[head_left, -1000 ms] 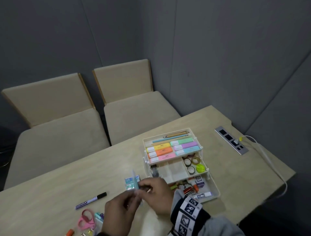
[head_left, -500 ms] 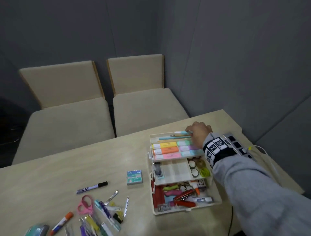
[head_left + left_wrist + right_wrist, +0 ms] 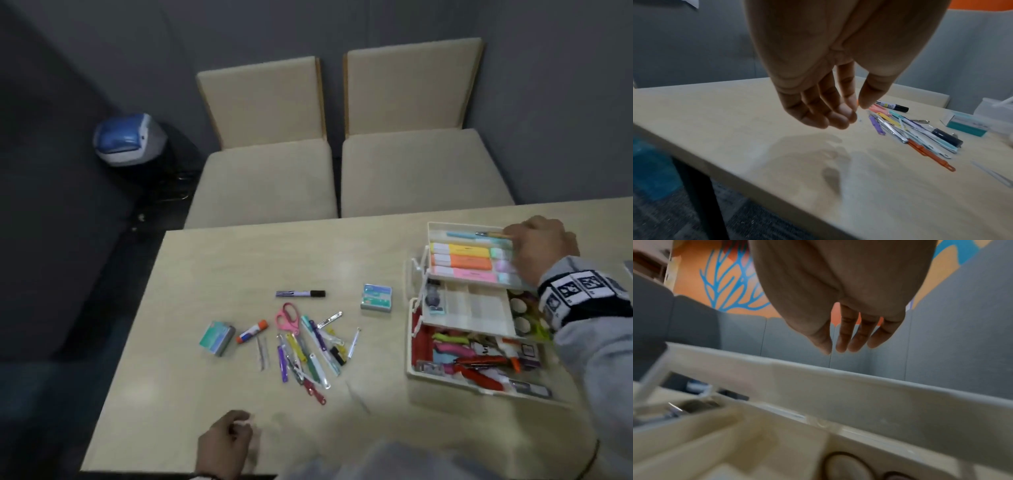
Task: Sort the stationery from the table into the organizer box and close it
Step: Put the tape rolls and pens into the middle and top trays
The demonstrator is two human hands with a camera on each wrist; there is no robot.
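A grey-walled booth with two beige chairs point(image 3: 263, 144) behind a pale wood worktop point(image 3: 212, 260) sets the scene. Half a second ago the right hand point(image 3: 539, 248) was already at the far tier of the organizer box point(image 3: 479, 308); it is still there, over the right end of that tray beside the pens, and the wrist view shows its fingers straight and holding nothing, so the pen delivery looks finished. The view has swung left since then, bringing in the left hand point(image 3: 224, 445), low at the near edge of the worktop, fingers loosely drooped with a thin pale sliver at the fingertips; whether it pinches it I cannot tell. The box stands at the right of the worktop, its three stepped tiers fanned open: highlighters in the top, tape rolls in the middle, mixed red and coloured items in the bottom. Much remains outside: a marker point(image 3: 300, 293), pink scissors point(image 3: 287, 318), a glue stick point(image 3: 251, 331), two small boxes and a heap of coloured clips point(image 3: 308, 353). Sorting is perhaps half done, closing far off.
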